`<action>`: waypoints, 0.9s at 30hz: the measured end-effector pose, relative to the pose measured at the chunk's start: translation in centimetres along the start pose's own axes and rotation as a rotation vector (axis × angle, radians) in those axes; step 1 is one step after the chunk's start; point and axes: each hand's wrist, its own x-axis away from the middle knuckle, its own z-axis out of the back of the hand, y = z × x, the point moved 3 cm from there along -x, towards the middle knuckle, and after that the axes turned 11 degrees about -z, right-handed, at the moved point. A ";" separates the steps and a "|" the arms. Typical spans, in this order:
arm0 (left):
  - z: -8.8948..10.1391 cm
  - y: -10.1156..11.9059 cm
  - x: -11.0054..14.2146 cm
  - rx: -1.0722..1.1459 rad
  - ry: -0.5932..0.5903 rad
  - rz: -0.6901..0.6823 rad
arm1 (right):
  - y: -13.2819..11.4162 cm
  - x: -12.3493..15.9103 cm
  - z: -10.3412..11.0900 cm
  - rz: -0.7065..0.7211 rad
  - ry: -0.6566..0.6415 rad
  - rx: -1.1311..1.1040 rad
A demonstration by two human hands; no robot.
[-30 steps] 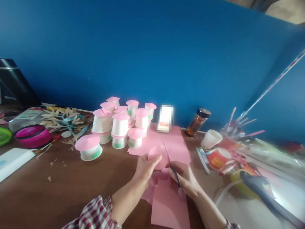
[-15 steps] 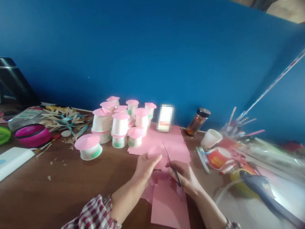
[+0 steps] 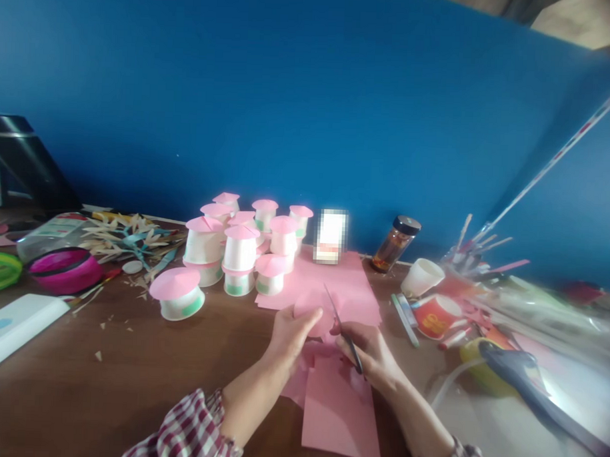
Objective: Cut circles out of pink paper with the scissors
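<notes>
Between thumb and fingers, my left hand (image 3: 292, 335) pinches a rounded piece of pink paper (image 3: 309, 316). My right hand (image 3: 368, 351) is closed on the dark handles of a pair of scissors (image 3: 351, 350), whose blades point up and away at the right edge of that piece. Beneath both hands lie a pink paper strip (image 3: 341, 416) and some pink offcuts (image 3: 295, 388). Behind them, larger pink sheets (image 3: 353, 273) are spread on the table. To the left stand several white paper cups with pink cone tops (image 3: 241, 249), and one squat cup (image 3: 177, 294) sits nearer.
A glue gun (image 3: 517, 372), tipped paper cups (image 3: 438, 315) and a plastic bag crowd the right side. A capped jar (image 3: 397, 244) leans by the blue wall (image 3: 309, 102). On the left are wood sticks (image 3: 129, 239), a magenta tape roll (image 3: 66, 270) and a white box (image 3: 21, 322).
Both hands keep nearly the same place. The pink paper and the scissors have shifted very slightly against each other.
</notes>
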 end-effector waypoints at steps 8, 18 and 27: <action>0.1 0.2 0.1 -0.077 0.004 0.005 | 0.0 0.1 0.1 0.015 -0.006 0.001; 0.6 -0.5 -0.3 -0.075 -0.009 -0.048 | -0.4 0.1 0.0 0.022 -0.003 0.013; 0.6 -0.5 -0.4 -0.034 -0.010 -0.023 | 0.0 0.0 0.2 0.009 0.027 0.039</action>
